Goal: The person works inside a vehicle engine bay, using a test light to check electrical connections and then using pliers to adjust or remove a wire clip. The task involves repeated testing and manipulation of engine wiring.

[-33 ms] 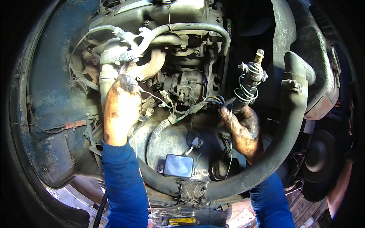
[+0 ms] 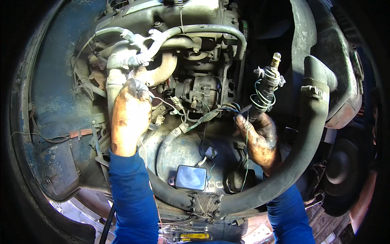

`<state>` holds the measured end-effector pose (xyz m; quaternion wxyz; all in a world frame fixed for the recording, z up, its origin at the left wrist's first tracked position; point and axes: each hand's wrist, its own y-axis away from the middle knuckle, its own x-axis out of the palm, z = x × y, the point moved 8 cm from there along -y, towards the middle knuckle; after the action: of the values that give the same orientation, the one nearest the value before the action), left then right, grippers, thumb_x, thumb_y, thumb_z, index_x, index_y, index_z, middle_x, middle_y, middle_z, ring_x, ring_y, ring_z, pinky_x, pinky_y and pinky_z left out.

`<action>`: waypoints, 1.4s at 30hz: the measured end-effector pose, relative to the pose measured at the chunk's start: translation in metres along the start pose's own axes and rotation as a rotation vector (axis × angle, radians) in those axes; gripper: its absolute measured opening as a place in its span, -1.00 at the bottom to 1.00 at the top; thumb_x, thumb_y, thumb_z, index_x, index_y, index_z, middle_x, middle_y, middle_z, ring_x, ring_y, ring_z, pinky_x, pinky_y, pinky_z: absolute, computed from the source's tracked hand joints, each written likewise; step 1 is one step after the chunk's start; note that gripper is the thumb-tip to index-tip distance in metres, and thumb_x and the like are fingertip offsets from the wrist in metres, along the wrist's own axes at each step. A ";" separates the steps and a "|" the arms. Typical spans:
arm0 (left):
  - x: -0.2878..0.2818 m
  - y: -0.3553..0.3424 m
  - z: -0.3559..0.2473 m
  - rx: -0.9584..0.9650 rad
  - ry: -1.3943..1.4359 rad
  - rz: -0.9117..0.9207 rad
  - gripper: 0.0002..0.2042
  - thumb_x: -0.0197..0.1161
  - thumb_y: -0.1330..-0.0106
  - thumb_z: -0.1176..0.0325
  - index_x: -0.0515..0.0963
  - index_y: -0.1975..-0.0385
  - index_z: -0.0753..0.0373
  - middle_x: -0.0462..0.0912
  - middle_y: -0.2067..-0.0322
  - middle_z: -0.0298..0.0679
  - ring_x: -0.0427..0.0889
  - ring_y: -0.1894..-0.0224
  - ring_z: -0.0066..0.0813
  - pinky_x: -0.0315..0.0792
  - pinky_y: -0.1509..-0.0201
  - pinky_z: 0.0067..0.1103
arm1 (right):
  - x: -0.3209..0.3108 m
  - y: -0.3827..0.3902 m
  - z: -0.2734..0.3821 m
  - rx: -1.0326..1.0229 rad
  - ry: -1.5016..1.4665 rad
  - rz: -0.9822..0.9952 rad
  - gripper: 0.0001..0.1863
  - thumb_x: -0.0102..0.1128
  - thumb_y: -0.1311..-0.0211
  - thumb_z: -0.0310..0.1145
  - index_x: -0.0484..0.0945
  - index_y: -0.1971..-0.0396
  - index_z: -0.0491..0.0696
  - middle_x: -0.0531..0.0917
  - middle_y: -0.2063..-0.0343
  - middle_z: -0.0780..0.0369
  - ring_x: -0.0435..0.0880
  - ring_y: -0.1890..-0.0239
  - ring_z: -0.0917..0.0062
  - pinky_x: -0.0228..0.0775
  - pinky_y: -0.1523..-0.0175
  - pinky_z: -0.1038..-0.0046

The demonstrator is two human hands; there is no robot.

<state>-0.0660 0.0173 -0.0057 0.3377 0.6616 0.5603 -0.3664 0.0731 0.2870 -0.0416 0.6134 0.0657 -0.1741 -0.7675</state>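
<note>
My left hand (image 2: 131, 116) is closed beside the metal pipe (image 2: 162, 69) and hose elbow on the engine's left side. A bit of grey shows at its fingertips, but what it grips I cannot make out. A thin pale wire (image 2: 164, 100) runs rightward from near those fingers to small connectors (image 2: 176, 102). Farther right, my right hand (image 2: 262, 142) is wrapped round the lower end of a black cylindrical tool (image 2: 267, 91). It points upward, has a yellowish bulb-like tip and carries thin green wire coiled about it. The taped wiring bundle (image 2: 209, 117) reaches toward this hand.
A thick black hose (image 2: 284, 179) curves across the front and up the right side, over my right forearm. Behind it lies a blue-grey box (image 2: 191, 177) on the metal panel. The engine (image 2: 191, 16) fills the back. A yellow-handled tool (image 2: 194, 236) lies at the bottom edge.
</note>
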 end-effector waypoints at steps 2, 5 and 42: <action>0.006 -0.002 0.004 -0.093 0.166 0.094 -0.86 0.13 -0.37 0.42 0.52 0.23 0.37 0.67 0.39 0.04 0.65 0.35 -0.03 0.50 0.23 -0.27 | 0.001 -0.002 -0.003 0.041 -0.017 0.001 -0.94 0.25 -0.39 -0.46 0.57 0.27 -0.11 0.61 0.39 0.36 0.57 0.37 0.69 0.47 0.23 0.58; 0.016 -0.001 0.011 -0.257 0.385 0.175 -0.89 0.17 -0.37 0.43 0.53 0.24 0.34 0.69 0.45 -0.07 0.65 0.44 -0.24 0.50 0.30 -0.36 | 0.000 -0.007 -0.006 0.029 -0.096 -0.025 -0.94 0.24 -0.40 -0.45 0.56 0.29 -0.10 0.60 0.39 0.37 0.56 0.34 0.71 0.45 0.21 0.60; 0.017 -0.007 0.012 -0.141 0.078 0.169 -0.87 0.16 -0.38 0.42 0.56 0.30 0.36 0.66 0.50 -0.19 0.52 0.57 -0.52 0.41 0.45 -0.52 | -0.003 0.017 -0.064 0.260 0.461 0.459 -0.57 0.49 -0.14 -0.36 0.62 -0.02 -0.12 0.74 0.12 0.25 0.64 0.09 0.62 0.47 -0.10 0.46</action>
<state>-0.0726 0.0169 -0.0268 0.3909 0.6948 0.5396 -0.2706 0.1096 0.2751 -0.0954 0.7798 0.2740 -0.1377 -0.5458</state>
